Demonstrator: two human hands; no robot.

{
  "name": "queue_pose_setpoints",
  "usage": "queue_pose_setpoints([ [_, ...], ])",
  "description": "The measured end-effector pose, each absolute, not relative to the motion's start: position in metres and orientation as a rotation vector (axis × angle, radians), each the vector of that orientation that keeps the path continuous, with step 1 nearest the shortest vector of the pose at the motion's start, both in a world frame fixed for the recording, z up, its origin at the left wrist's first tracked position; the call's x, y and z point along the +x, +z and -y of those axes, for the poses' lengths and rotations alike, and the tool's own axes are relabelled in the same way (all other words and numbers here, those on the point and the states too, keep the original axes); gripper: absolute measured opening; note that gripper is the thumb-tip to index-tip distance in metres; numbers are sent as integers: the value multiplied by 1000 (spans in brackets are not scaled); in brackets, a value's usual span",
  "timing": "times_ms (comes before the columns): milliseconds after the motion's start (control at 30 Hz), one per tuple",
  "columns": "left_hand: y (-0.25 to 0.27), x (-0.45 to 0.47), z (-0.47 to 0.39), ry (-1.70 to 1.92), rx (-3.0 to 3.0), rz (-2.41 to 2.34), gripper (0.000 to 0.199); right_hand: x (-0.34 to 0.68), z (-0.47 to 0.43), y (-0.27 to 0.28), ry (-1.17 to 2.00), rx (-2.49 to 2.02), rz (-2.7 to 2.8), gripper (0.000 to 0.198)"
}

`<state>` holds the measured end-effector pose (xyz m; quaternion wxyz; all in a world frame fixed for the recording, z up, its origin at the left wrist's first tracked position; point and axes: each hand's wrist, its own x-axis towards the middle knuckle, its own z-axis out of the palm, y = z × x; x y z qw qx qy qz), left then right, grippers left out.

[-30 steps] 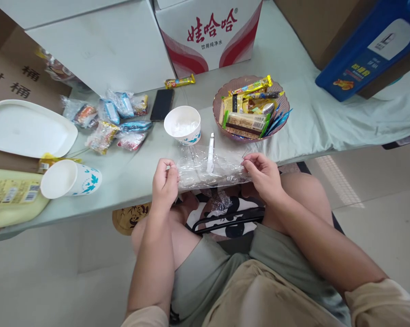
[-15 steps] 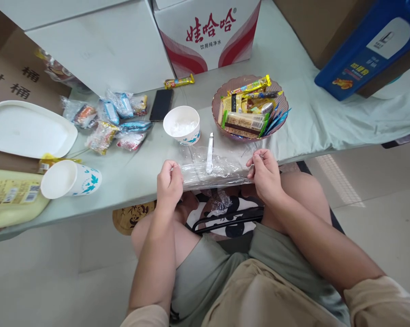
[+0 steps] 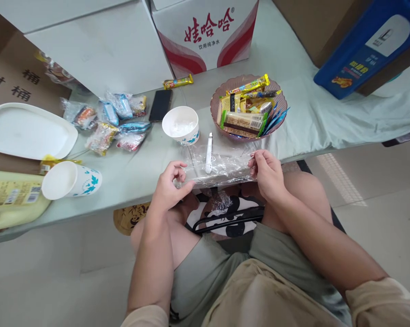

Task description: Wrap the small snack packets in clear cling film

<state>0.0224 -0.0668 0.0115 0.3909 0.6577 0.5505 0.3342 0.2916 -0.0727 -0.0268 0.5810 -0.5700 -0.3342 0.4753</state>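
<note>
Resting at the far left, a white tray [image 3: 26,131] sits in front of a brown cardboard box [image 3: 7,59], and a pale yellow bottle [image 3: 14,200] lies nearer, beside a white paper cup [image 3: 89,179] printed with blue leaves. Next on the pale green, cloth-covered worktop [image 3: 123,175] comes a loose cluster of clear-wrapped snack packets [image 3: 101,137], with a large white box [image 3: 102,54] behind it. A black phone [image 3: 161,105] lies just right of them. The left hand [image 3: 182,175] is spread in a loose C at the left end of a sheet of clear plastic film [image 3: 230,170], thumb and fingers well parted. Beyond it stand a white paper bowl [image 3: 191,137] with clear plastic inside and, farther back, a yellow candy stick [image 3: 178,81] before a red-and-white water carton [image 3: 205,36]. The film lies crumpled along the worktop's near edge, between both hands, and a slim white utility knife [image 3: 209,154] rests over it. Behind the film's right part is a pink scalloped bowl [image 3: 221,92] heaped with wrapped snacks [image 3: 245,122]. The right hand [image 3: 253,160] pinches the film's right end, fingertips together. Farthest right is a blue jug [image 3: 358,59].
</note>
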Motion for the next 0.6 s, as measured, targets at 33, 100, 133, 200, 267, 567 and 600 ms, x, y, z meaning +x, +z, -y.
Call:
queue_pose_setpoints([
  [33,12,21,67,826,1708,-1404,41,291,73,-27,1115,-1330,783,38],
  [100,12,19,68,801,1742,-1422,38,291,73,-26,1136,-1325,793,38],
  [133,12,18,68,798,1734,-1425,36,290,73,-26,1142,-1323,790,38],
  [200,12,16,67,809,1677,-1425,32,290,73,-26,1132,-1329,764,38],
  [267,12,13,66,833,1578,-1447,28,290,72,-26,1107,-1341,735,38],
  [567,10,0,57,1271,1136,-1519,23,291,74,-30,1133,-1353,748,34],
  [600,11,2,57,1299,1053,-1475,24,290,74,-30,1141,-1357,761,34],
])
